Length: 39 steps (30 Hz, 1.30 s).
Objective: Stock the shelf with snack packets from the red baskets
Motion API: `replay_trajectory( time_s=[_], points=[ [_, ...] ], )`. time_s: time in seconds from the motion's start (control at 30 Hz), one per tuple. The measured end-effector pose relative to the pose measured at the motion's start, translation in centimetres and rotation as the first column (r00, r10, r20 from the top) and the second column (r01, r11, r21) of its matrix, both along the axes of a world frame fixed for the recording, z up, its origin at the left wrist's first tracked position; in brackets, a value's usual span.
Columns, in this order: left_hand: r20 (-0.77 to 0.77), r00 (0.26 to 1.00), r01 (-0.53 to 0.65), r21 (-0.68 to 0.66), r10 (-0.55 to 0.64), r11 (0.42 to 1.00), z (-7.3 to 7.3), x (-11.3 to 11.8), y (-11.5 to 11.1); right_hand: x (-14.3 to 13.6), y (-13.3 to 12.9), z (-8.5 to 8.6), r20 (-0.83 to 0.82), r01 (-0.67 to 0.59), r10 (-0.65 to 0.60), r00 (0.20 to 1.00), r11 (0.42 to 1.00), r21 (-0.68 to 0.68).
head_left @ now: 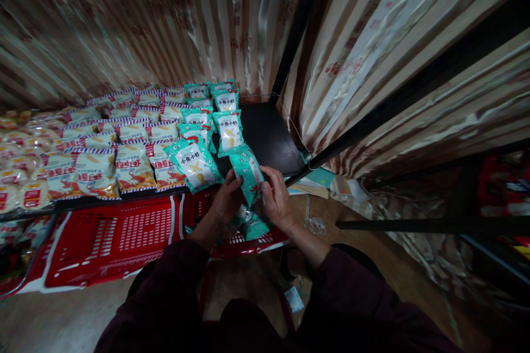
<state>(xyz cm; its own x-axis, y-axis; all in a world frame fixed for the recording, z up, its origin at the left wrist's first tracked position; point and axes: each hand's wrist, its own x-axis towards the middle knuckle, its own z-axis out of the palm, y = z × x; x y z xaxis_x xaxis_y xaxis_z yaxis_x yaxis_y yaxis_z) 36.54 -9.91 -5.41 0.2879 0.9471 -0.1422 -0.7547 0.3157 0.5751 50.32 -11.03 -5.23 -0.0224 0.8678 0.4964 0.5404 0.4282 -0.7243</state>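
Between my two hands is a teal snack bag (247, 174), tilted, above the front edge of the shelf. My left hand (227, 197) grips its left side, thumb on top. My right hand (274, 194) has its fingers closed on the bag's right edge. Just left of it, a teal bag with a white label (194, 164) leans at the front of the teal rows. Another teal bag (229, 131) stands behind the held one. Below my hands, more teal bags (254, 228) lie in a red shopping basket (265, 247), partly hidden by my hands.
White-and-red snack bags (133, 166) fill the shelf to the left, with round wrapped packs (35, 196) beyond them. Bare black shelf (269, 140) shows at right, beside a black post (292, 38). A second red basket (111, 237) is at lower left. Striped curtains (165, 22) hang behind.
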Motion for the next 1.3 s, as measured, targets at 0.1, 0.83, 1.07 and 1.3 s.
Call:
replay_trajectory(
  time_s=[0.1,0.83,1.07,1.3],
  points=[
    [-0.042,0.999,-0.014,-0.007,0.014,1.000,0.25,0.03,-0.04,-0.03,-0.14,0.01,-0.017,-0.027,0.027,1.000,0.999,-0.024],
    [-0.334,0.929,-0.140,0.082,0.160,0.987,0.23,0.31,0.18,-0.05,-0.05,0.47,-0.101,-0.098,0.085,0.991,0.986,-0.138],
    [-0.404,0.888,-0.193,0.106,0.219,0.975,0.51,0.44,0.07,-0.08,-0.23,0.79,-0.247,-0.139,0.076,0.966,0.959,-0.248],
    [-0.363,0.911,-0.172,0.091,0.194,0.981,0.58,0.43,-0.22,-0.12,-0.18,0.11,-0.379,-0.199,0.078,0.922,0.935,-0.292]
  ],
)
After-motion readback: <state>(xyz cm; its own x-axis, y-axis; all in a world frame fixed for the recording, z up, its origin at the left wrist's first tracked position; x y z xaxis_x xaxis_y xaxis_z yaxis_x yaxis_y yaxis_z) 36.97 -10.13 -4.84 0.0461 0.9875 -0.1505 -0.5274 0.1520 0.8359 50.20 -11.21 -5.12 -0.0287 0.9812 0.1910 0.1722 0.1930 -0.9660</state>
